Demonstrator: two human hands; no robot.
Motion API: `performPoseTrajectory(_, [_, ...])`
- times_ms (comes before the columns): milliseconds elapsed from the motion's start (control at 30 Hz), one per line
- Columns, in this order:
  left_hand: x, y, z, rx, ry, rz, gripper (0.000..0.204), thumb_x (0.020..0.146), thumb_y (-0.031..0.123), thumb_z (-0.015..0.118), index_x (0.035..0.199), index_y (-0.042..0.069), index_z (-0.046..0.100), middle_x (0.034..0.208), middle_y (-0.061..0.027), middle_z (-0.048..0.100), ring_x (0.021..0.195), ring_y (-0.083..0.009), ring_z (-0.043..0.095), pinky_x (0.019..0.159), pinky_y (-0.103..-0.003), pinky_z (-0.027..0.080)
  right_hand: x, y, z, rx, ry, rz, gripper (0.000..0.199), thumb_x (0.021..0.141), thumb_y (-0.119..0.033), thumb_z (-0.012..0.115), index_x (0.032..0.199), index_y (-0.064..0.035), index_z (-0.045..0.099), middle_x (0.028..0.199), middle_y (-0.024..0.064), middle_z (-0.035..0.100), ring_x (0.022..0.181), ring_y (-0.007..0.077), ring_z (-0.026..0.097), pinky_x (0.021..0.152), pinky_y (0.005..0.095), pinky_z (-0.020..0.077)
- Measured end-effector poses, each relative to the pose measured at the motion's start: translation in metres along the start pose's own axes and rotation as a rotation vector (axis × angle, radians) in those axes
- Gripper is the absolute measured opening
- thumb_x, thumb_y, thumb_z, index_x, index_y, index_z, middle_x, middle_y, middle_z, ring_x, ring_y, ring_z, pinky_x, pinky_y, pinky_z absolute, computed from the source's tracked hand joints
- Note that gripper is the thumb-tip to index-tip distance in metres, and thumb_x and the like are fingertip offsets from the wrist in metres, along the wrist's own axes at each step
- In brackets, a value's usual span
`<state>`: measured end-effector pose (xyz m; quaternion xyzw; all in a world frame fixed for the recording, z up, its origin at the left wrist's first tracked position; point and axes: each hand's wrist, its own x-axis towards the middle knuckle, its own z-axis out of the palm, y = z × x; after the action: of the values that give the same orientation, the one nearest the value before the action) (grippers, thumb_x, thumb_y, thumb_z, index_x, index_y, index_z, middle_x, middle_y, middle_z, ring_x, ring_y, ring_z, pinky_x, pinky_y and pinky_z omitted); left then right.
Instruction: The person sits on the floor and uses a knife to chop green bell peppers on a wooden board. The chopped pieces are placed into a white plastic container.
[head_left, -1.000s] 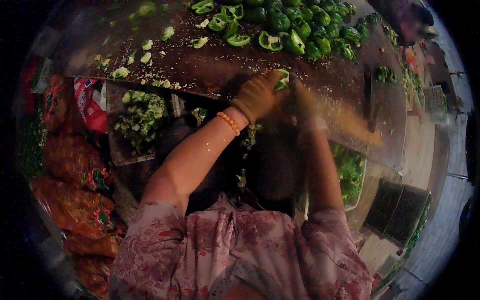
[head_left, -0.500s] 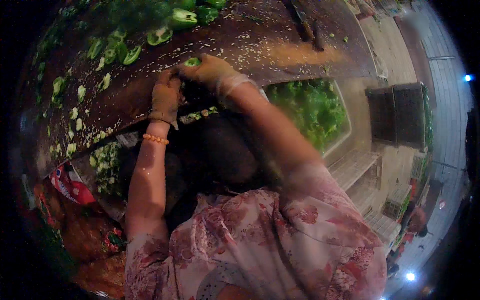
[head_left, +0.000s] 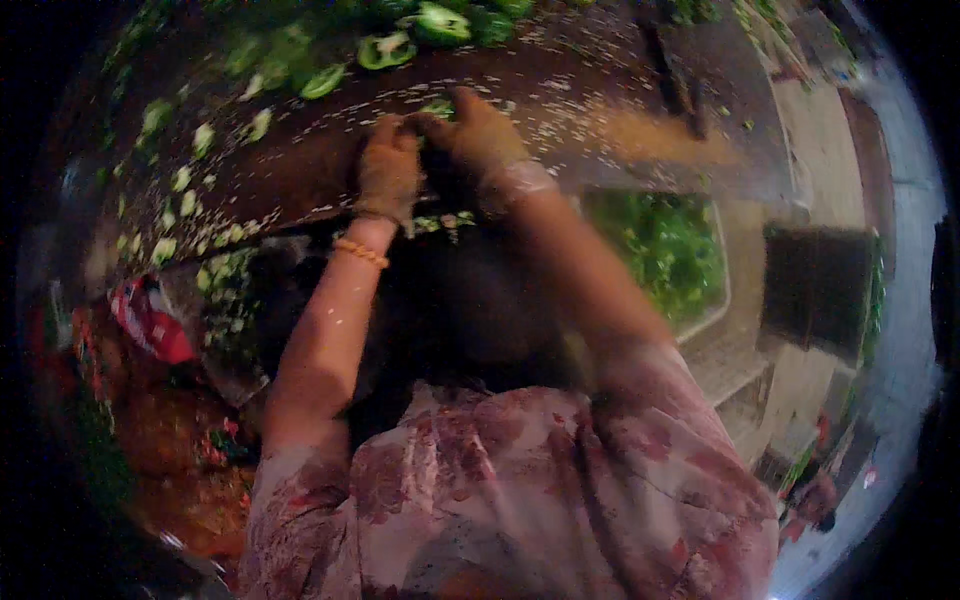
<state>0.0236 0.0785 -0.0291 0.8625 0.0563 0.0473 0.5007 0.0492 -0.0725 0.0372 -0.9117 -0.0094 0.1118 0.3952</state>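
though it's blurry from my end, the tan-gloved right hand [head_left: 488, 140] looks clamped on a green pepper piece [head_left: 437, 108] at the seed-strewn dark brown tabletop [head_left: 300, 165]; tan-gloved left hand [head_left: 388, 170] is just beside, can't tell its grip.

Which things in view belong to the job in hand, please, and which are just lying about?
Apparently in the job:
brown-gloved left hand
brown-gloved right hand, holding a green pepper piece
cut, hollow green peppers

Apparently lying about:
red-and-white bag
dark rectangular crate
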Motion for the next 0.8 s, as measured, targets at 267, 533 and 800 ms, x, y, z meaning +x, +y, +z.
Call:
performPoseTrajectory(267, [-0.018, 0.001, 0.004, 0.249, 0.115, -0.054, 0.025, 0.096, 0.028, 0.053, 0.115, 0.012, 0.053, 0.097, -0.0239, 0.065, 0.087, -0.0485, 0.063, 0.075, -0.055, 0.051, 0.036, 0.000, 0.023, 0.038, 0.032, 0.181, 0.065, 0.089, -0.046, 0.065, 0.133, -0.0011, 0.051, 0.120, 0.0277, 0.064, 0.114, 0.0434, 0.060, 0.094, 0.0445, 0.0477])
performPoseTrajectory(533, [-0.006, 0.038, -0.027, 0.373, 0.110, 0.350, 0.026, 0.091, 0.028, 0.058, 0.110, 0.010, 0.062, 0.102, -0.0212, 0.066, 0.093, -0.0429, 0.064, 0.082, -0.052, 0.051, 0.095, 0.067, 0.032, -0.260, -0.005, -0.158, 0.071, 0.084, -0.062, 0.062, 0.123, -0.0031, 0.060, 0.120, 0.0268, 0.064, 0.115, 0.0420, 0.060, 0.096, 0.0476, 0.0488])
performPoseTrajectory(800, [0.030, -0.019, -0.011, 0.153, -0.181, 0.225, 0.034, 0.081, 0.015, 0.063, 0.113, 0.002, 0.062, 0.106, -0.0226, 0.069, 0.102, -0.0417, 0.064, 0.085, -0.046, 0.051, 0.041, -0.039, -0.001, -0.276, -0.007, -0.062, 0.056, 0.082, -0.048, 0.068, 0.115, -0.0028, 0.064, 0.113, 0.0215, 0.068, 0.107, 0.0392, 0.064, 0.091, 0.0466, 0.0513])
